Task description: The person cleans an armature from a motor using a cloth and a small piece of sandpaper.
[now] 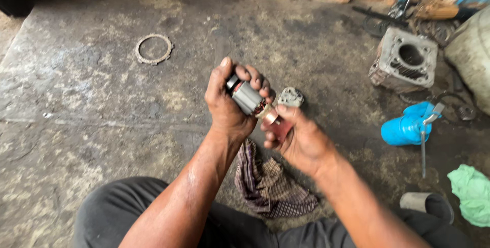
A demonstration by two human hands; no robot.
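Observation:
My left hand (227,102) grips a small motor armature (247,97), a grey laminated cylinder with a dark end and copper windings. Its copper commutator end (269,116) points down toward my right hand (301,138). My right hand holds a reddish-brown scrap (282,128) against that commutator end. Both hands are over the stained concrete floor, above my dark trouser legs. A small grey metal cover plate (291,96) lies on the floor just behind my hands.
A striped brown rag (268,184) lies under my wrists. An engine cylinder block (406,61) stands at the right, with a blue power tool body (406,128), a screwdriver (423,146), a green cloth (472,192) and a grey tube (426,203). A toothed ring (153,49) lies far left.

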